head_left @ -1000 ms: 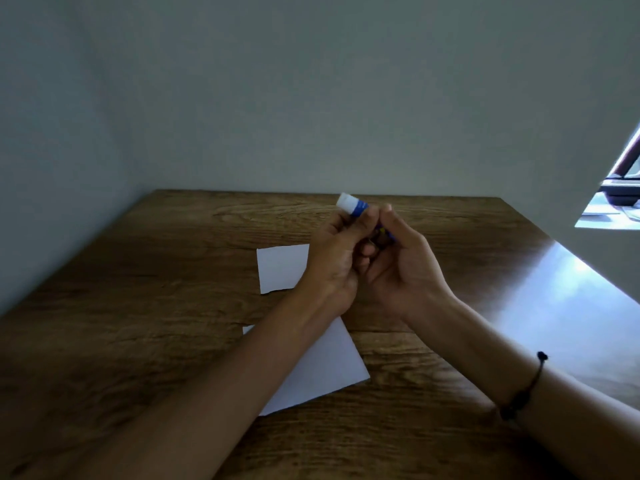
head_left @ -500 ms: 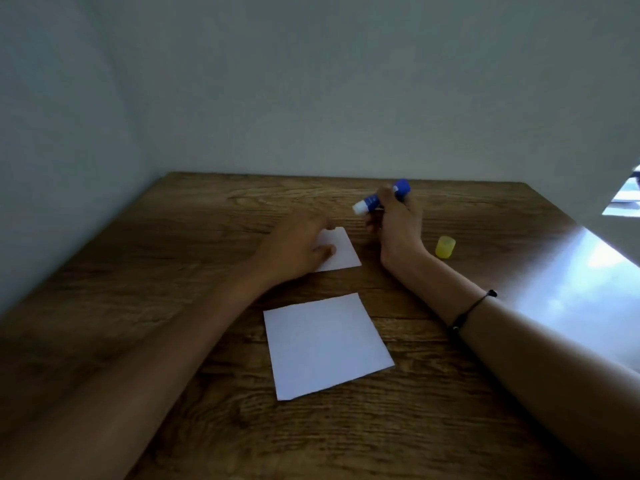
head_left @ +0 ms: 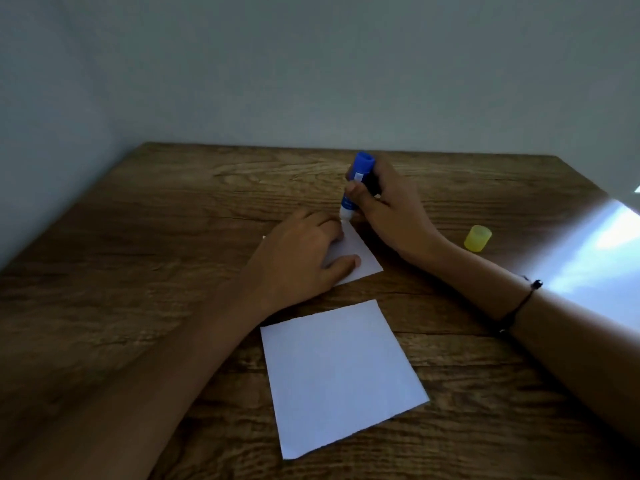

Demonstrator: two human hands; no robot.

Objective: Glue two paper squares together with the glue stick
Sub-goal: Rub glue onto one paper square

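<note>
Two white paper squares lie on the wooden table [head_left: 138,271], with one glue stick, one yellow cap and two bare hands. The far square [head_left: 360,258] is mostly covered: the left hand [head_left: 298,261] lies flat on it, fingers spread slightly and pressing down, the thumb resting on the paper near its right edge, so only a wedge of white shows. The near square [head_left: 341,375] lies bare and flat, turned a little out of line with the table edge, just apart from the far one. The glue stick [head_left: 356,183] is blue with a small white label patch and a white tip; it stands nearly upright, tilted a little, tip down at the far corner of the far square, close by the left fingertips. The right hand [head_left: 388,213] has its fingers clamped around the barrel, thumb in front. The cap [head_left: 478,238] stands alone on the table to the right, well apart from the papers. A thin black bracelet [head_left: 519,306] circles the right wrist.
</note>
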